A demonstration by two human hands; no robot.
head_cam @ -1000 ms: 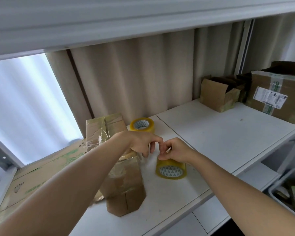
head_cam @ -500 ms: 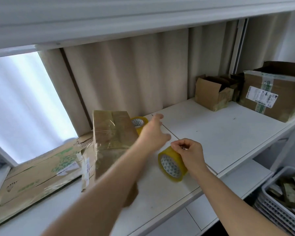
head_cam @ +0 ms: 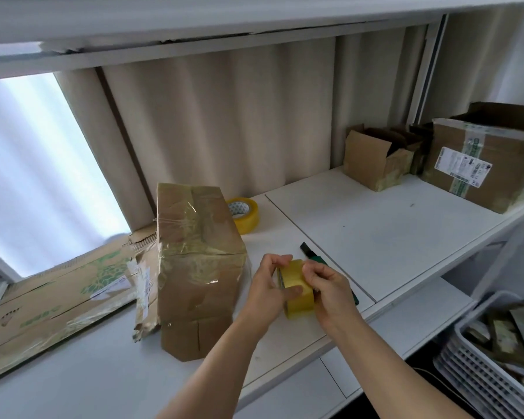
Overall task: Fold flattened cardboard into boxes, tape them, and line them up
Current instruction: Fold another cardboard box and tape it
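Just right of the taped cardboard box (head_cam: 198, 267), on the white shelf (head_cam: 375, 231): gripping the yellow tape roll (head_cam: 295, 287) on edge with the left hand (head_cam: 270, 290), fingers curled round it. Steadying so the right hand (head_cam: 327, 290), fingertips pinched narrow on the rim, is probably picking for the loose end. Leaving a spare tape roll (head_cam: 244, 213) behind the box, flattened cardboard (head_cam: 58, 294) waiting left.
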